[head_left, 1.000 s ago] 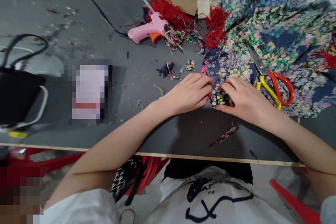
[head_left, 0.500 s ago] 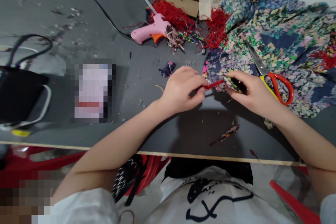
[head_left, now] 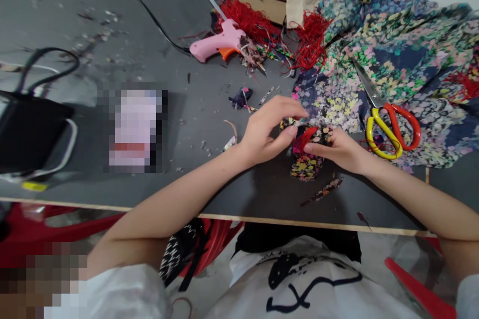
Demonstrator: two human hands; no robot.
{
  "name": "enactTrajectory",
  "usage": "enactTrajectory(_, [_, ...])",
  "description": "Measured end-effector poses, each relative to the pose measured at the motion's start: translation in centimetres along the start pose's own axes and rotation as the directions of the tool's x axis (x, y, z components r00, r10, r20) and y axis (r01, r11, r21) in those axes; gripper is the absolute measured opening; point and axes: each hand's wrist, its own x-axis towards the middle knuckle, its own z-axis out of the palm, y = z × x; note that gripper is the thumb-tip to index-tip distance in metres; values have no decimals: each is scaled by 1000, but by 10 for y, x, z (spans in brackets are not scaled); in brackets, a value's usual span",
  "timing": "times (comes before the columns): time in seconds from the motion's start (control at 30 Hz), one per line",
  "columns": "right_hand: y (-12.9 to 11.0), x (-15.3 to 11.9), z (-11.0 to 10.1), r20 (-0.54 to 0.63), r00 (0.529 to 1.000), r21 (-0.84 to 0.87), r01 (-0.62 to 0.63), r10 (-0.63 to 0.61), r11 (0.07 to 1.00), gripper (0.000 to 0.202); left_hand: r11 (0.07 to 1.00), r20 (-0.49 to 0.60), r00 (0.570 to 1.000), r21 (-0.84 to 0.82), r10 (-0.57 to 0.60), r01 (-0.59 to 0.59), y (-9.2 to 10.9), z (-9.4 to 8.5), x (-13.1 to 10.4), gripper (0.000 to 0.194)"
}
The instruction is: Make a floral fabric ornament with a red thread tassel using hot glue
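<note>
A small piece of dark floral fabric point(head_left: 306, 168) with a bunch of red thread point(head_left: 307, 138) lying on it is between my hands, over the front part of the table. My right hand point(head_left: 342, 150) grips the fabric from the right, its thumb across the piece near the thread. At the left edge of the same piece, my left hand point(head_left: 271, 129) has its fingers curled and its thumb tip touching the fabric. Scissors point(head_left: 387, 119) with one red and one yellow handle rest beyond my right hand on a large floral cloth point(head_left: 389, 65).
A pink glue gun point(head_left: 219, 42) with a black cord lies beyond my left hand, beside red thread piles point(head_left: 249, 17) and cardboard. A blurred phone point(head_left: 134, 127) and a black bag point(head_left: 35, 132) are at left. Scraps dot the grey table point(head_left: 209, 184).
The red strand stretched between my hands is now a loose bunch on the floral piece, which hangs more open. My right hand has shifted lower and left, uncovering the yellow scissor handle.
</note>
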Motion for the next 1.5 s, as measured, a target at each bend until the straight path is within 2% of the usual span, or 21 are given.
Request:
enactTrajectory(0.07, [1, 1, 0, -1, 1000, -60, 3, -3, 998, 33, 999, -29, 999, 16, 40, -39, 0, 1, -1, 23])
enactTrajectory(0.13, [1, 1, 0, -44, 998, -146, 35, -42, 989, 31, 999, -65, 997, 43, 32, -30, 0, 2, -1, 29])
enactTrajectory(0.27, [0, 0, 0, -158, 957, -369, 172, -244, 913, 27, 985, -44, 999, 173, 4, 4, 4, 3, -1, 38])
enactTrajectory(0.37, [-1, -3, 1, -164, 926, -497, 221, -341, 839, 24, 972, -17, 1000, 236, -3, 7, 11, 4, 0, 31])
enactTrajectory(0.47, [-3, -5, 2, -136, 926, -548, 226, -352, 806, 20, 962, -17, 998, 267, -59, 61, 17, 7, 0, 16])
enactTrajectory(0.6, [-6, -4, 2, -109, 956, -453, 197, -273, 870, 25, 933, 4, 998, 357, -60, 55, 16, 10, -1, 16])
enactTrajectory(0.67, [-7, -3, 2, -138, 973, -389, 116, -182, 914, 27, 926, 4, 1000, 377, -29, 25, 14, 12, -3, 16])
enactTrajectory(0.77, [-9, -1, 0, -215, 973, -278, 22, -85, 960, 26, 917, 12, 1000, 398, 25, -27, 13, 13, -4, 15])
enactTrajectory(0.97, [-8, 1, -1, -299, 954, -107, -5, -27, 994, 23, 791, 160, 980, 580, 122, -193, 15, 14, -4, 25])
enactTrajectory(1.1, [-6, 1, -1, -302, 953, -13, -15, 10, 1000, 21, 755, 194, 969, 609, 154, -243, 15, 15, -2, 29])
enactTrajectory(1.17, [-6, 0, 0, -267, 964, 33, 5, 4, 999, 27, 744, 204, 964, 616, 170, -261, 17, 16, -1, 29])
enactTrajectory(1.3, [-14, -3, 6, -211, 977, 4, 34, -33, 999, 41, 745, 225, 949, 590, 219, -311, 22, 18, -1, 28])
enactTrajectory(1.4, [-20, -5, 6, -230, 971, -83, 41, -59, 996, 37, 748, 216, 941, 571, 261, -338, 23, 18, -3, 25])
enactTrajectory(1.5, [-25, -5, 0, -182, 979, -166, 57, -87, 985, 31, 795, 191, 933, 488, 305, -360, 21, 14, -5, 25])
